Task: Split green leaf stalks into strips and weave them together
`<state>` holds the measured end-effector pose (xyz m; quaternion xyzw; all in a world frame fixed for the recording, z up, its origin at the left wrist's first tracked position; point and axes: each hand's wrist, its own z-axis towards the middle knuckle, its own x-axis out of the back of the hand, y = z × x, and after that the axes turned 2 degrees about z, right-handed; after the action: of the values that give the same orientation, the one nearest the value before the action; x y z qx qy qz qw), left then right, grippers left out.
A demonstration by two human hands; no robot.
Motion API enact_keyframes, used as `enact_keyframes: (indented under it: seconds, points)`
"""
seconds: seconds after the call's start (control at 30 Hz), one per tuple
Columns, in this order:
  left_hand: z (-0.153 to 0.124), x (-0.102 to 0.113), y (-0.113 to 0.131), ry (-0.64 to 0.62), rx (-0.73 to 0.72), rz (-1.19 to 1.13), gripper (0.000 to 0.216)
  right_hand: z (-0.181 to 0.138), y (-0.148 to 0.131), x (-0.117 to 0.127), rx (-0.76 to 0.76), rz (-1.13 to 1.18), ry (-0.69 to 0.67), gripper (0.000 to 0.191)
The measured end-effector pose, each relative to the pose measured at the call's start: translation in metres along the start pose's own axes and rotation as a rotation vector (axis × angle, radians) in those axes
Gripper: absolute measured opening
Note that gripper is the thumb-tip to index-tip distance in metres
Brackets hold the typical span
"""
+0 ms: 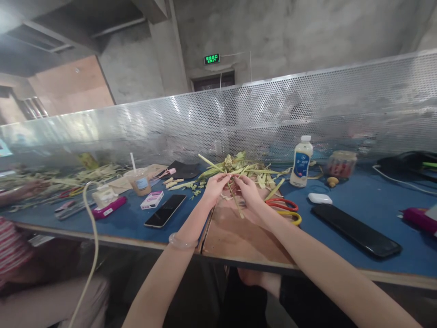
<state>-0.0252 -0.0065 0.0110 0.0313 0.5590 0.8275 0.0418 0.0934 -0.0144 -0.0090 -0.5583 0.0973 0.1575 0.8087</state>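
My left hand [217,187] and my right hand [248,190] meet over a brown board [239,237] at the table's front. Fingers of both are closed in a pinch, close together, on a thin green plant stem [236,200] that hangs down between them. The exact grip is too small to make out. Just beyond my fingertips lies a loose pile of green stems and leaves [241,163]. Scissors with red handles [285,203] and yellow handles [292,218] lie beside my right forearm. A pale bangle [182,241] is on my left wrist.
To the left are a phone [165,211], small box [152,199], drink cup [139,182], and power strip [109,208] with its cable. A bottle [302,161], white case [320,198], black case [355,230] and jar [341,165] stand right. A co-worker's hand [32,187] is far left.
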Motion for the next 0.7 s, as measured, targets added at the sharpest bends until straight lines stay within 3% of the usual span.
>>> enact_keyframes:
  seconds: [0.2, 0.53, 0.7]
  points:
    - [0.001, 0.002, -0.004, -0.052, 0.018, 0.030, 0.027, -0.005, -0.004, -0.002, -0.006, -0.008, -0.064, 0.023]
    - [-0.003, 0.012, -0.002, -0.360, 0.084, 0.056, 0.030, -0.001, -0.005, 0.003, -0.007, -0.100, -0.107, 0.028]
    - [0.000, 0.014, -0.003, -0.261, 0.125, 0.210, 0.026, 0.003, 0.000, 0.010, 0.062, -0.342, -0.079, 0.039]
